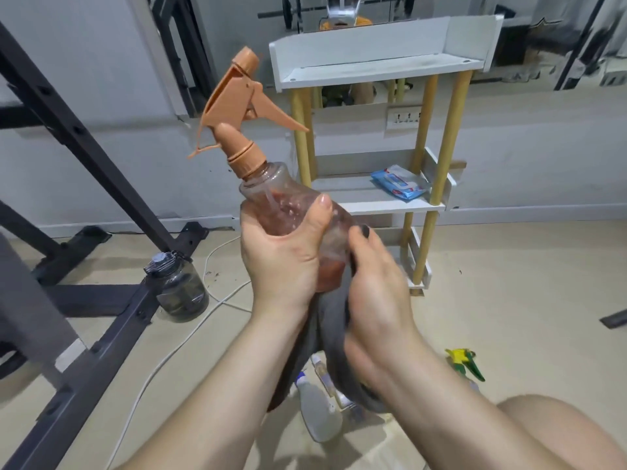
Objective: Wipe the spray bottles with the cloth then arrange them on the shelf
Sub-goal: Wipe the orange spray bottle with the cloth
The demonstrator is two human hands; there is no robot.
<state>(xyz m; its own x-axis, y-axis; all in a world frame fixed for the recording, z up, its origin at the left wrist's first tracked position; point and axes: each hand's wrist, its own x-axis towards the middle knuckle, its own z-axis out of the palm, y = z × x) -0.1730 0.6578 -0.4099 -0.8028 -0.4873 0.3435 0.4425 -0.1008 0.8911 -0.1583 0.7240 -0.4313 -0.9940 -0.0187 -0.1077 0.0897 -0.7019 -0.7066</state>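
Observation:
My left hand [281, 256] grips a clear spray bottle [271, 188] with an orange-brown trigger head, held up and tilted left in front of me. My right hand [376, 286] presses a dark grey cloth [329, 320] against the bottle's lower right side; the cloth hangs down between my wrists. On the floor below lie a white spray bottle [317, 412] and a bottle with a green and yellow trigger [464, 362], partly hidden by my right arm. The white shelf unit [380, 72] with wooden legs stands behind, against the wall.
A blue wipes pack [400, 184] lies on the shelf's middle tier. A dark water jug [179, 286] stands on the floor left, beside a black metal rack frame [78, 137]. A white cable [190, 334] runs across the floor. My knee [556, 432] is at bottom right.

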